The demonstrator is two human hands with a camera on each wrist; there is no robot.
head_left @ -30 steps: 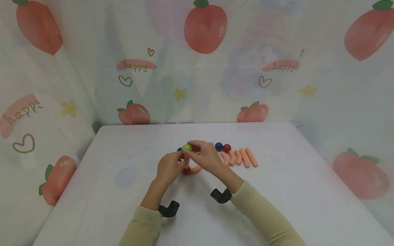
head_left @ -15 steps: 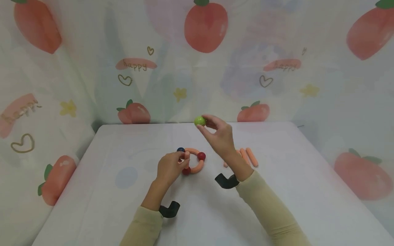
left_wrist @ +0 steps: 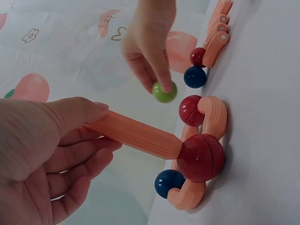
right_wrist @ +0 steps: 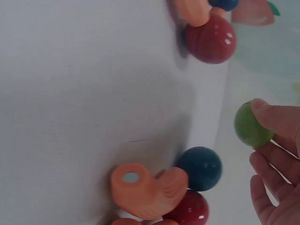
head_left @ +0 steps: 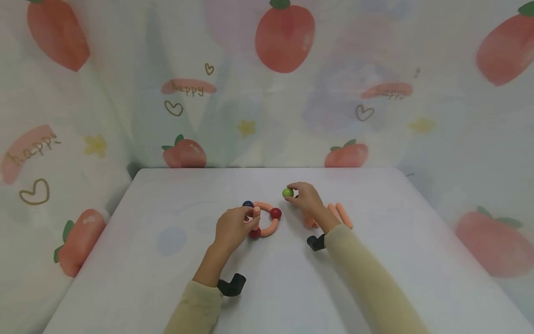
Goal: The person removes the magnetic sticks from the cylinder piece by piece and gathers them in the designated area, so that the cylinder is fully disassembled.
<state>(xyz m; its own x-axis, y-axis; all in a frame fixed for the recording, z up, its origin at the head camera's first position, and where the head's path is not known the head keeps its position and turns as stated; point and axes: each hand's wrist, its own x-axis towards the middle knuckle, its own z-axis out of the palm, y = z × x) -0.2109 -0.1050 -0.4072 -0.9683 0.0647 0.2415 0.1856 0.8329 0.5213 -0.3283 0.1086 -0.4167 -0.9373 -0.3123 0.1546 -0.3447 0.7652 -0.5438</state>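
My left hand [head_left: 233, 227] pinches the upper end of a straight orange magnetic rod [left_wrist: 140, 137] between thumb and index finger. The rod's lower end meets a red ball [left_wrist: 201, 157], part of a ring lying on the table. Curved orange rods [head_left: 271, 227], a second red ball [head_left: 276, 213] and a blue ball [head_left: 248, 204] make up the rest of that ring. To the right, my right hand [head_left: 306, 199] holds a green ball [right_wrist: 253, 124] by its thumb and fingertips, raised above the table near the loose pieces.
Beside the right hand lie loose pieces: several curved and straight orange rods [head_left: 344, 215], a blue ball [right_wrist: 199, 168] and a red ball [right_wrist: 190, 208]. The right forearm partly covers them in the head view. A patterned cloth wall [head_left: 267, 116] rises behind the table's far edge.
My right hand has taken the green ball from the rod's upper end, lifted it up and right, then lowered it towards the loose pieces. The left hand has kept its grip on the rod.
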